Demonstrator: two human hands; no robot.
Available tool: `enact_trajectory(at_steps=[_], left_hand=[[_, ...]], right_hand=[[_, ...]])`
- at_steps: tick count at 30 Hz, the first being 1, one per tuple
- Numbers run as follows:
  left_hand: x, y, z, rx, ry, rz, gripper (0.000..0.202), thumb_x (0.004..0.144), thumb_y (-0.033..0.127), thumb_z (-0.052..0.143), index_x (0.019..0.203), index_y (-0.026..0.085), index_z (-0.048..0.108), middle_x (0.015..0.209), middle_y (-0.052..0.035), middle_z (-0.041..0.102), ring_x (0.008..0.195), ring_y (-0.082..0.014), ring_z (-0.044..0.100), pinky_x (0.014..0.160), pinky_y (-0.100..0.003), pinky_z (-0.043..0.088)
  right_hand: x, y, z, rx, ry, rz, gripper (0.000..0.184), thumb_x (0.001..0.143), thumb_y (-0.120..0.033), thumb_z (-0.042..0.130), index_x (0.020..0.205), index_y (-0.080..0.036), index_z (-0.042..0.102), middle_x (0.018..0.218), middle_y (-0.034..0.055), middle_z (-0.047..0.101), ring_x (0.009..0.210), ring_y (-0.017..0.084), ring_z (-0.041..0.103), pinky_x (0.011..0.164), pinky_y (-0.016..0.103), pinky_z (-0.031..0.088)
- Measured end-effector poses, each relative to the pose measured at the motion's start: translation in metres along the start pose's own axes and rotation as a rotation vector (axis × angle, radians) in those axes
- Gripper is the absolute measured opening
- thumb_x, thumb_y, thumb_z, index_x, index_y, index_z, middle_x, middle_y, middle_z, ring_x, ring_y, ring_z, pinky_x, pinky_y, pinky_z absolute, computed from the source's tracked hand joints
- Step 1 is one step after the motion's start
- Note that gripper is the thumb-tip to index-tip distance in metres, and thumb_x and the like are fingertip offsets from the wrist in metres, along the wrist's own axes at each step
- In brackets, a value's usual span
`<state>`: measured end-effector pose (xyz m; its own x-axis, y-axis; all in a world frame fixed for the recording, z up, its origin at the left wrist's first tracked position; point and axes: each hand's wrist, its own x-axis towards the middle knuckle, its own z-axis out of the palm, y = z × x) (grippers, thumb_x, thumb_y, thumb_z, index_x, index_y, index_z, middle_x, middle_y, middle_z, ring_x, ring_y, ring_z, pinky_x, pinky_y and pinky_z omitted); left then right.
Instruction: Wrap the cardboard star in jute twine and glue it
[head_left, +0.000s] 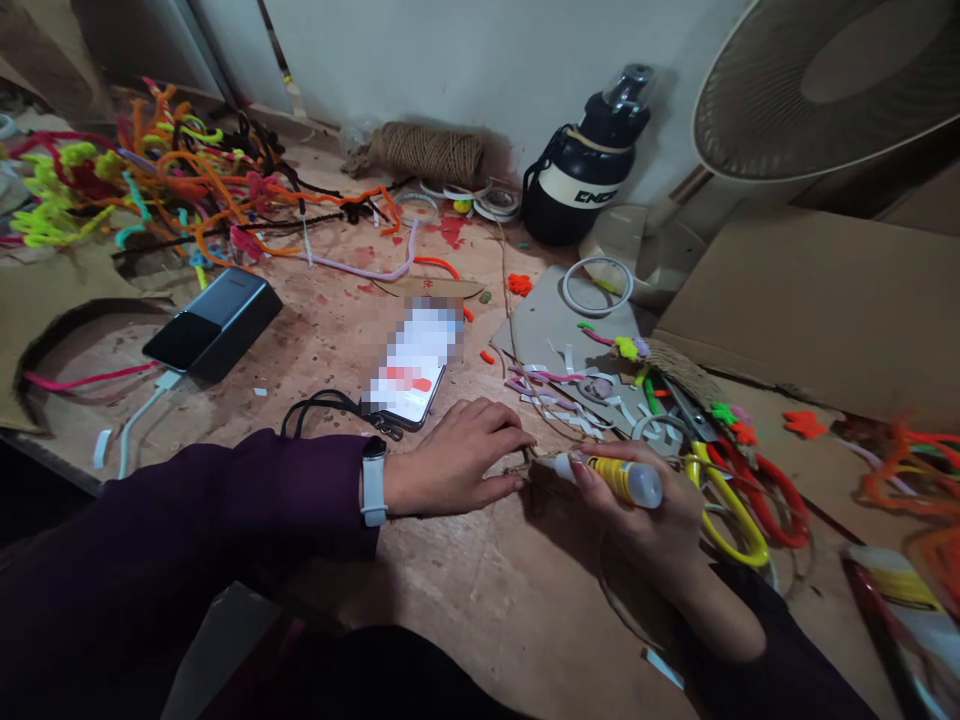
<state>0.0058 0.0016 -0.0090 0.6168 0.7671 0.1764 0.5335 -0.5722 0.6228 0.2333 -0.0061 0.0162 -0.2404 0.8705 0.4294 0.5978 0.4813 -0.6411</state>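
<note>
In my right hand [660, 515] is a small glue bottle [619, 480] with a yellow label, its nozzle pointing left. The nozzle tip meets a short piece of brown twine [525, 465] near the fingertips of my left hand [472, 455]. My left thumb and fingers pinch this twine just above the table. A strand of the twine runs up the table toward a twine spool [431, 150] by the wall. Just beyond my left hand lies a lit phone [416, 365], its screen partly blurred.
Yellow-handled scissors [724, 510] and red-handled scissors [780, 500] lie right of my right hand. A power bank [214, 325] sits at left, below a heap of pipe cleaners [172, 190]. A dark bottle [581, 165] and a fan [832, 85] stand at the back.
</note>
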Motion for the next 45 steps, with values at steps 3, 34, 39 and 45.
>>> enact_trajectory(at_steps=[3, 34, 39, 45], left_hand=[[-0.0002, 0.0001, 0.0004, 0.001, 0.002, -0.001, 0.04, 0.09, 0.034, 0.068, 0.124, 0.015, 0.063, 0.121, -0.0119, 0.061, 0.114, -0.0275, 0.054, 0.097, -0.043, 0.046], [0.0007, 0.001, -0.0009, 0.005, -0.013, -0.005, 0.039, 0.089, 0.029, 0.068, 0.125, 0.015, 0.062, 0.122, -0.0115, 0.061, 0.114, -0.0266, 0.054, 0.099, -0.042, 0.046], [0.0008, 0.0012, -0.0014, 0.006, -0.014, -0.002, 0.038, 0.089, 0.03, 0.067, 0.124, 0.016, 0.062, 0.121, -0.0111, 0.061, 0.113, -0.0261, 0.055, 0.097, -0.041, 0.046], [0.001, 0.0021, -0.0029, 0.006, -0.02, -0.011, 0.037, 0.091, 0.032, 0.065, 0.125, 0.017, 0.062, 0.122, -0.0113, 0.061, 0.113, -0.0259, 0.055, 0.097, -0.041, 0.046]], right_hand=[[0.0016, -0.0014, 0.0016, -0.002, 0.003, 0.038, 0.01, 0.081, -0.032, 0.071, 0.084, -0.023, 0.069, 0.073, 0.0027, 0.074, 0.061, 0.018, 0.071, 0.056, 0.028, 0.058], [0.0023, -0.0023, -0.0023, -0.023, -0.088, -0.079, 0.013, 0.084, -0.033, 0.07, 0.089, -0.022, 0.066, 0.075, 0.001, 0.073, 0.06, 0.017, 0.07, 0.053, 0.026, 0.057], [0.0034, -0.003, -0.0016, -0.035, -0.096, -0.025, 0.011, 0.083, -0.032, 0.071, 0.091, -0.024, 0.068, 0.078, 0.0024, 0.074, 0.064, 0.019, 0.071, 0.056, 0.029, 0.058], [0.0014, -0.0016, -0.002, -0.022, -0.11, -0.014, 0.012, 0.084, -0.035, 0.07, 0.089, -0.025, 0.067, 0.076, 0.0014, 0.073, 0.063, 0.019, 0.071, 0.055, 0.03, 0.058]])
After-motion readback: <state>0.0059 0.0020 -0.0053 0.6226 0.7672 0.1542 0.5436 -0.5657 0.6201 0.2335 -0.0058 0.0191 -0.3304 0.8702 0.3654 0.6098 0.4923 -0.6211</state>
